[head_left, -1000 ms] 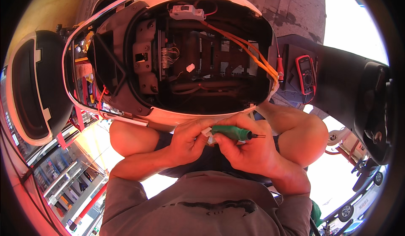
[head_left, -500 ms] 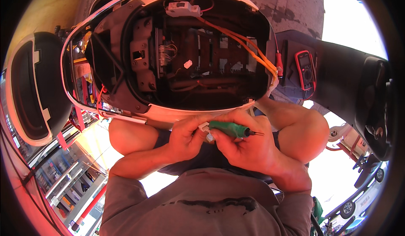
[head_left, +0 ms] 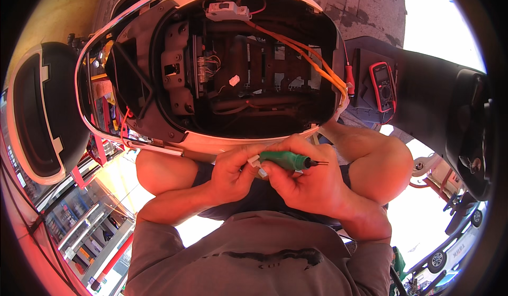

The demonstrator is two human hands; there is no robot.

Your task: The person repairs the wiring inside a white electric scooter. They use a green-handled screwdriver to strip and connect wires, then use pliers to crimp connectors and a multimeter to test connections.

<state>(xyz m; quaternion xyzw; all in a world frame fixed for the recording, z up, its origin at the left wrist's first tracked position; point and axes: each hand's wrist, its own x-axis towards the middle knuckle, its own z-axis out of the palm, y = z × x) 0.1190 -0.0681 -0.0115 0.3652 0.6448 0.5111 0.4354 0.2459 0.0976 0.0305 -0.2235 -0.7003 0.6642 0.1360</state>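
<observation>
My left hand [head_left: 232, 173] pinches a small white plastic connector [head_left: 254, 161] between thumb and fingers. My right hand [head_left: 317, 187] is closed round a green tool-like handle [head_left: 283, 160], whose dark end carries thin reddish prongs or wires pointing right. The handle's other end meets the connector; the exact contact is hidden by my fingers. A second small pale piece [head_left: 262, 173] shows below the connector, beside my right thumb. Both hands are held over my lap, just in front of the open scooter body [head_left: 248, 138].
Inside the body lie a grey circuit breaker [head_left: 227, 11], orange cables [head_left: 301, 50] and a loose white connector [head_left: 234, 80]. A red screwdriver [head_left: 350, 79] and a red multimeter [head_left: 382, 87] rest at the right. The dark scooter seat [head_left: 50, 116] is at the left.
My hands and the green handle have shifted very slightly left. The hold on the handle and connector looks the same.
</observation>
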